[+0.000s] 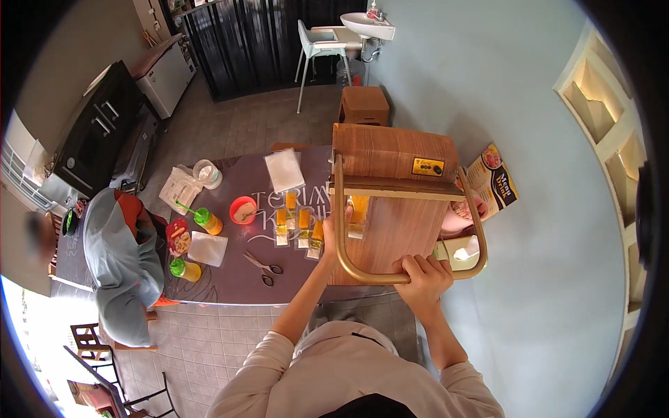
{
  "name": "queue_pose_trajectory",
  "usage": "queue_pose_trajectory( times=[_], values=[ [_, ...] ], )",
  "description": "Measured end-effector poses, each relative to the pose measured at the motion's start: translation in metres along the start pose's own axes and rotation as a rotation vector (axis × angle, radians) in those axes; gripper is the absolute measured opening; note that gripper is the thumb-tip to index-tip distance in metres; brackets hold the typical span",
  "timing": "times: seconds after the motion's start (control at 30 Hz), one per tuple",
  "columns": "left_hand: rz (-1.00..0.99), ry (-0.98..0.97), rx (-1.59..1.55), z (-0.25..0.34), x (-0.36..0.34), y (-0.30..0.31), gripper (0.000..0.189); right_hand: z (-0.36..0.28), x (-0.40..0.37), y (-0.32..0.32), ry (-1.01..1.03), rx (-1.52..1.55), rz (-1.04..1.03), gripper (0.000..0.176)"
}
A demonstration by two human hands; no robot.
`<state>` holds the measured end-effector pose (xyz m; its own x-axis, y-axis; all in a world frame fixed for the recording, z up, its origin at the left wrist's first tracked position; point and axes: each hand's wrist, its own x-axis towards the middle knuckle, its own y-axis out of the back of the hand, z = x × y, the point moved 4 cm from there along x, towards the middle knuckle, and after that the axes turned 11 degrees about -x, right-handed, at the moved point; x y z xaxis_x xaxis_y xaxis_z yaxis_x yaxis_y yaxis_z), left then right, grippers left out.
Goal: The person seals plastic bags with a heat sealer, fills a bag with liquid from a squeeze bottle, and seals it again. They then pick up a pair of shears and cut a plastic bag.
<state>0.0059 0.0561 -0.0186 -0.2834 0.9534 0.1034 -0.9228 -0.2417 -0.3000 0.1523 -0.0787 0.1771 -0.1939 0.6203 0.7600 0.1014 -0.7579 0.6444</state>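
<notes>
A wood-grain machine point(396, 157) with a gold U-shaped handle point(376, 279) stands on the dark table in front of me. My right hand point(424, 277) is wrapped around the handle's front bar. At the machine's left side, my left hand point(330, 237) pinches the edge of a clear sachet point(358, 212) with orange filling, which lies on the machine's wooden surface. The handle partly covers those fingers. Just left of that hand lie several similar filled sachets point(304, 221) on the table.
Black-handled scissors point(263, 268), a red bowl with a spoon point(243, 210), green-topped bottles point(185, 269), clear bags point(284, 171) and a clear tub point(207, 174) are on the table. Another person in a grey-blue garment point(122, 258) is at the left. A menu card point(493, 181) stands behind the machine.
</notes>
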Motion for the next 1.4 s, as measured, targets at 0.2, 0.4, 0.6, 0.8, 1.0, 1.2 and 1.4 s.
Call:
queue_pose_trajectory(
  times=[0.2, 0.4, 0.6, 0.8, 1.0, 1.2, 1.4],
  values=[
    [-0.028, -0.064, 0.045, 0.008, 0.0, -0.002, 0.044, -0.001, -0.004, -0.001, -0.009, 0.012, -0.011, 0.02],
    [-0.019, -0.051, 0.053, 0.016, 0.0, -0.005, 0.044, -0.001, -0.011, -0.006, -0.008, 0.024, -0.049, 0.019],
    [-0.019, -0.013, 0.017, 0.025, -0.004, -0.006, 0.044, -0.002, -0.015, -0.008, -0.017, 0.014, -0.074, 0.019],
    [-0.013, -0.014, 0.073, 0.025, -0.005, -0.005, 0.044, -0.002, -0.019, -0.013, -0.021, 0.015, -0.066, 0.02],
    [-0.045, -0.014, -0.007, 0.02, -0.003, -0.006, 0.043, -0.002, -0.019, -0.013, -0.021, 0.006, -0.063, 0.02],
    [-0.062, -0.025, -0.059, 0.023, -0.004, -0.008, 0.04, -0.002, -0.02, -0.014, -0.021, 0.022, -0.07, 0.02],
    [-0.034, -0.068, -0.047, 0.027, -0.006, -0.008, 0.04, -0.003, -0.02, -0.013, -0.033, 0.027, -0.085, 0.019]
  ],
)
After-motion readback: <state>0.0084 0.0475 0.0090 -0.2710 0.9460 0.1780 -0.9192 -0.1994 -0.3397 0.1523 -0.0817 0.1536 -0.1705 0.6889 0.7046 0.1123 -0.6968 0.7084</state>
